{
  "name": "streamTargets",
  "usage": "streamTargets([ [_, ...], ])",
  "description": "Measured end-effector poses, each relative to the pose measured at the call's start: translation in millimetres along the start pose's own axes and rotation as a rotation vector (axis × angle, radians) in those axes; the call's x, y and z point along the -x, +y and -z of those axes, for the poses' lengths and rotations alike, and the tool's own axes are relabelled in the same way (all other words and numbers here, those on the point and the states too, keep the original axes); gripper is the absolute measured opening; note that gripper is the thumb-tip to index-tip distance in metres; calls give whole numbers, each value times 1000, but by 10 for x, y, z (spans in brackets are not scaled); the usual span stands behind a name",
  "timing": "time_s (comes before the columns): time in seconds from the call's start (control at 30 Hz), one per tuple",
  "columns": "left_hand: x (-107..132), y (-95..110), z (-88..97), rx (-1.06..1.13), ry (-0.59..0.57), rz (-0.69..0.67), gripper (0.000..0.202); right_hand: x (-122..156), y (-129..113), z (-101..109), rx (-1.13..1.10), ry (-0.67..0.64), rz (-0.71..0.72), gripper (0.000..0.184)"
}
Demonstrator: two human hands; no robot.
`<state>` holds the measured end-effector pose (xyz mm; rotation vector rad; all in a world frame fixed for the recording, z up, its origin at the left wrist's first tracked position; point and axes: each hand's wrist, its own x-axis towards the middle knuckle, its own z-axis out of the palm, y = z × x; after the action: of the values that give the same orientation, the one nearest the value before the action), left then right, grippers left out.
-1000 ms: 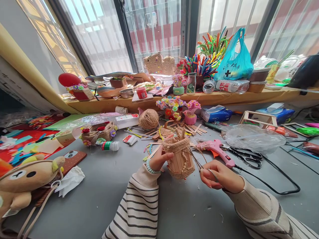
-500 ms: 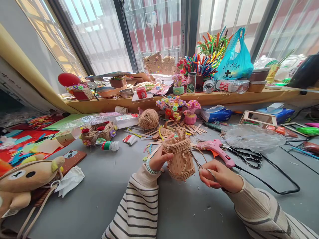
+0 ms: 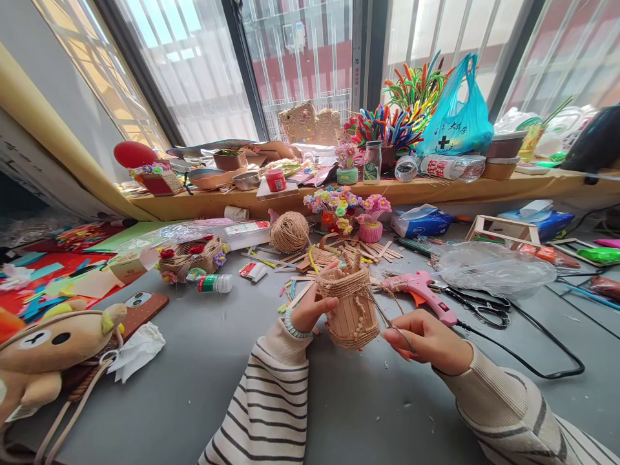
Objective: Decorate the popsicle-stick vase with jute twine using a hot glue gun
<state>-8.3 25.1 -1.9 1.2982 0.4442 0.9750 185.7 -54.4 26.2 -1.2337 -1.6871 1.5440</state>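
My left hand [image 3: 311,309] is wrapped around a small bucket made of wooden craft sticks [image 3: 349,318], with twine wound about its top and bottom. The bucket tilts slightly above the grey table, and a knotted twine strand runs down its front. In my right hand [image 3: 426,341] is a thin pair of metal tweezers [image 3: 400,334], pinched between thumb and fingers. Its tips reach the bucket's right side, where a loose twine end [image 3: 391,292] sticks out; whether they grip it I cannot tell. Behind the bucket sits a ball of twine [image 3: 289,231].
A pink glue gun [image 3: 426,292] lies right of the bucket, its black cord curving forward. Black scissors [image 3: 479,307] rest beside it. Loose craft sticks [image 3: 375,248] are scattered behind. To the left are a twine basket [image 3: 191,258], a small bottle [image 3: 216,283] and a plush bear [image 3: 53,352].
My right hand has shifted very slightly left with the tweezers, towards the bucket. My left hand and the bucket stay almost in place.
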Motion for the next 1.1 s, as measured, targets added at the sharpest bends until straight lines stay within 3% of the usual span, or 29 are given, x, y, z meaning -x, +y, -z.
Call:
streamTargets([
  [0.4,-15,0,14,-14,24,-2,87,-14,30,22,100,70,79,61],
  [1.1,-25,-6,9,1,26,28,87,-34,81,15,71,17,103,59],
])
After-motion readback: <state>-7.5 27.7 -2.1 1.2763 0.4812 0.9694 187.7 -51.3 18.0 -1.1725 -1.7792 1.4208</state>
